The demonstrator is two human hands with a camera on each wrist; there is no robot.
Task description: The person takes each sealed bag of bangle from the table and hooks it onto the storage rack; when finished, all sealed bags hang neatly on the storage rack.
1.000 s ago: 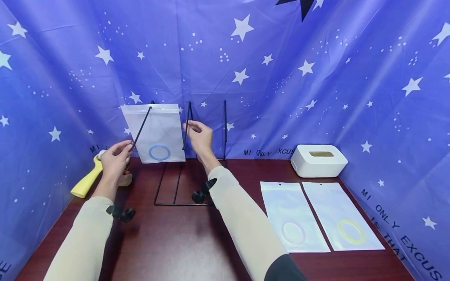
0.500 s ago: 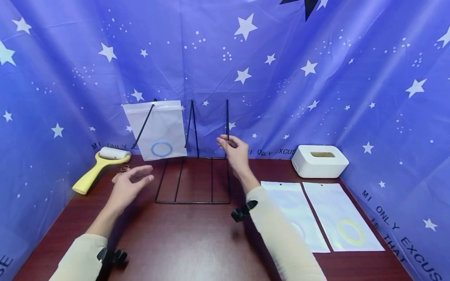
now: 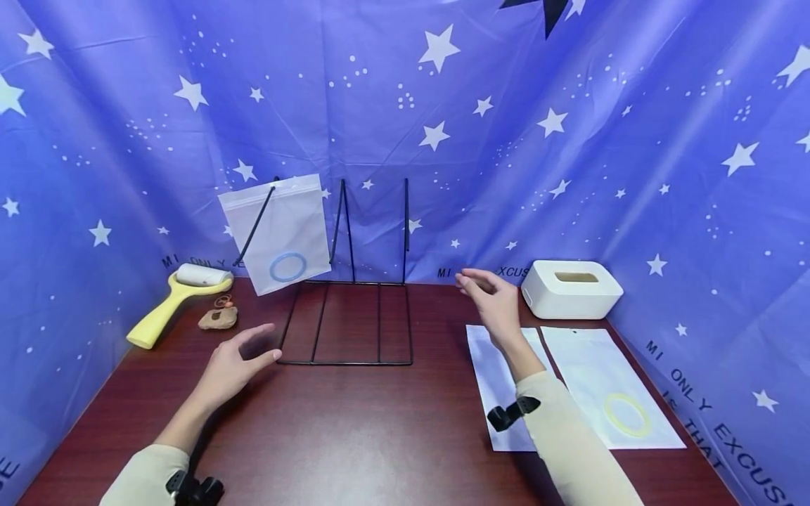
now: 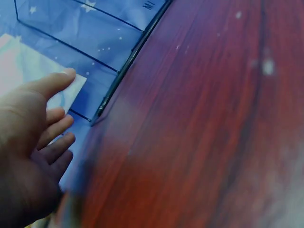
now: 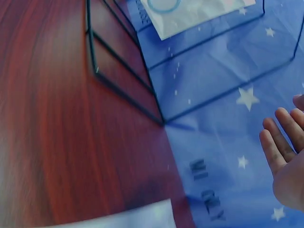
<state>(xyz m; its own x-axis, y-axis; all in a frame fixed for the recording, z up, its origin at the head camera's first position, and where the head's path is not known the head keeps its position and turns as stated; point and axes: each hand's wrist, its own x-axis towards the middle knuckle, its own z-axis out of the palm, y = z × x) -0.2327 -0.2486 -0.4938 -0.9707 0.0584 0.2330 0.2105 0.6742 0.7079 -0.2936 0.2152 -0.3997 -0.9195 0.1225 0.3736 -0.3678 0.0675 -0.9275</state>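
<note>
A white zip bag (image 3: 278, 228) with a blue ring (image 3: 287, 267) in its lower part hangs tilted from the left prong of a black wire rack (image 3: 344, 363). My left hand (image 3: 230, 365) is over the table in front of the rack's left side, fingers and thumb spread, holding nothing. To the right of the rack, my right hand (image 3: 496, 306) hovers with loosely bent fingers above a flat white bag (image 3: 506, 400), partly covering it. Beside that lies another white bag (image 3: 588, 365) with a yellow ring (image 3: 626, 414). The right wrist view shows nothing in the right hand (image 5: 289, 166).
A yellow-handled lint roller (image 3: 155, 320) lies at the back left, near a small brown object (image 3: 218, 318) with a cord. The white tissue box (image 3: 572, 299) stands at the back right. A blue star-printed cloth (image 3: 380, 84) surrounds the table.
My left hand has left the rack's left prong and dropped toward the table. My right hand has moved right, from the rack to over the flat bags. The hanging bag has tilted more.
</note>
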